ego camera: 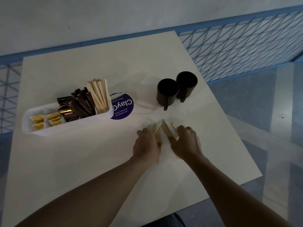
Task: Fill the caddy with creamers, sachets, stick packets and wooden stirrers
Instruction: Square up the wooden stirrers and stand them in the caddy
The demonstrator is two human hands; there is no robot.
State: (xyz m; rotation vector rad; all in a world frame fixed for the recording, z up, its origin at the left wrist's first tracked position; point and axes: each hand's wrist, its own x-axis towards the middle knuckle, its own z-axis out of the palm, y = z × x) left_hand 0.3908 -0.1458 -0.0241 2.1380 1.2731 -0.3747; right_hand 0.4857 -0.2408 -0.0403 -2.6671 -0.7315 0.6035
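Note:
A white caddy (pixel 29 126) lies on the white table (pixel 82 161) at the left. It holds yellow-topped creamers (pixel 54 119), dark brown sachets (pixel 68 114), dark stick packets (pixel 85 102) and upright wooden stirrers (pixel 99 94). Near the table's middle, my left hand (pixel 146 145) and my right hand (pixel 186 142) both grip a loose bundle of wooden stirrers (pixel 165 130) lying on the table. The stirrers' near ends are hidden under my fingers. Motion blur softens this bundle.
Two dark mugs (pixel 168 94) (pixel 186 85) stand behind my hands. A round purple sticker (pixel 123 107) sits just right of the caddy. Blue mesh railing (pixel 237 51) runs behind the table; a glossy floor lies to the right.

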